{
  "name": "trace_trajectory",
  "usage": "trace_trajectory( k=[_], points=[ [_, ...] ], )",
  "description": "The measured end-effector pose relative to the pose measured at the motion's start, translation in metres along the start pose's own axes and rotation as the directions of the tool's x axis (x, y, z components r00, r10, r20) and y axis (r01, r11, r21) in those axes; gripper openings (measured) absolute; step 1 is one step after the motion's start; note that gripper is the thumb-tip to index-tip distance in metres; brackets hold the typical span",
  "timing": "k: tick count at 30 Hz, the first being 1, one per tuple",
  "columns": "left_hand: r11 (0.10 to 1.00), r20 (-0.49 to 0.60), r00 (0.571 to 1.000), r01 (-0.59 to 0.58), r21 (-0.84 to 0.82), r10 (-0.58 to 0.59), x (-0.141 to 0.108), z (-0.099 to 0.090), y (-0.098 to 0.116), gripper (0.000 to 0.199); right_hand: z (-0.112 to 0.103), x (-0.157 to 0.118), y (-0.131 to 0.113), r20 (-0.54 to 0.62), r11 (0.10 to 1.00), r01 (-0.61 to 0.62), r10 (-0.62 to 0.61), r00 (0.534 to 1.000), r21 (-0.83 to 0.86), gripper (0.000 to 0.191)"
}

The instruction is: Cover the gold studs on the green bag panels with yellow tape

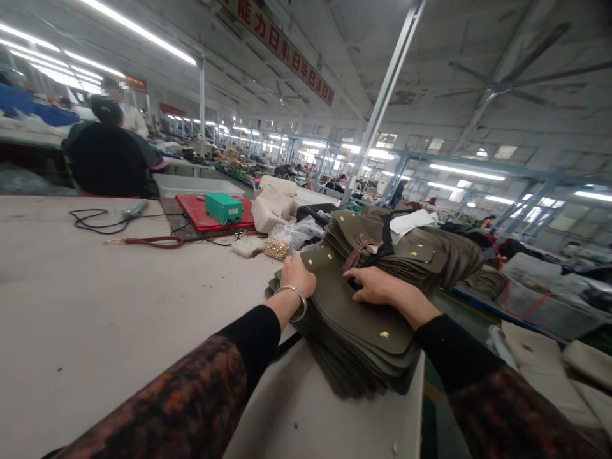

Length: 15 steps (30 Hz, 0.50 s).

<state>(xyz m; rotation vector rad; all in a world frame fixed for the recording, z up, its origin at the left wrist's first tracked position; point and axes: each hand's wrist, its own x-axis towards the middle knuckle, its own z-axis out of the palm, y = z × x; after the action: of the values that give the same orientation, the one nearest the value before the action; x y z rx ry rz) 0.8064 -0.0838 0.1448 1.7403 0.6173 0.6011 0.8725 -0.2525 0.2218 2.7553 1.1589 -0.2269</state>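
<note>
A thick stack of dark olive panels (354,319) with small yellow marks lies at the table's right edge. My left hand (297,278), with a silver bangle at the wrist, grips the stack's left edge, fingers curled and partly hidden. Over the upper right part of the same stack is my right hand (375,285), its fingers bent against a black strip. Just behind, a second olive stack (406,248) carries a brown tie, a black band and a white paper (412,223).
The pale table (143,331) holds a brown-handled tool (153,241), a cable, a green box (223,208) on a red pad (189,213), and a bag of gold-coloured pieces (277,248). A seated person (109,156) is at the back left. Grey bins (540,299) stand right.
</note>
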Motion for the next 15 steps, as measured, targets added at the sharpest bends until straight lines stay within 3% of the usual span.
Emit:
trace_trajectory(
  k=[2, 4, 6, 8, 11, 13, 15],
  points=[
    [0.994, -0.024, 1.000, 0.014, 0.107, -0.011, -0.001, 0.005, 0.003, 0.032, 0.001, -0.019, -0.019, -0.103, 0.999, -0.001, -0.003, 0.995, -0.034, 0.046],
    [0.982, -0.039, 0.999, 0.033, 0.187, -0.026, -0.001, 0.008, 0.005, 0.033, 0.008, -0.043, -0.044, -0.296, 0.995, 0.008, -0.038, 0.954, -0.099, 0.041],
    [0.967, -0.044, 0.998, 0.049, 0.248, -0.039, -0.001, 0.008, 0.007, 0.035, 0.024, -0.065, -0.070, -0.335, 0.978, 0.114, -0.168, 0.927, -0.176, 0.050],
    [0.954, -0.047, 0.998, 0.062, 0.295, -0.051, -0.001, 0.006, 0.007, 0.036, 0.045, -0.079, -0.087, -0.318, 0.950, 0.130, -0.221, 0.922, -0.285, 0.066],
    [0.945, -0.024, 0.998, 0.056, 0.323, -0.051, 0.000, 0.001, 0.008, 0.038, 0.066, -0.079, -0.091, -0.327, 0.928, 0.032, -0.163, 0.931, -0.370, 0.053],
    [0.952, 0.010, 1.000, 0.024, 0.306, -0.028, -0.001, -0.002, 0.007, 0.046, 0.066, -0.070, -0.080, -0.306, 0.930, -0.016, -0.104, 0.946, -0.367, 0.036],
    [0.963, 0.036, 0.999, -0.015, 0.267, 0.006, -0.006, -0.008, 0.005, 0.056, 0.059, -0.061, -0.066, -0.258, 0.942, -0.028, -0.063, 0.964, -0.333, 0.035]
  ],
)
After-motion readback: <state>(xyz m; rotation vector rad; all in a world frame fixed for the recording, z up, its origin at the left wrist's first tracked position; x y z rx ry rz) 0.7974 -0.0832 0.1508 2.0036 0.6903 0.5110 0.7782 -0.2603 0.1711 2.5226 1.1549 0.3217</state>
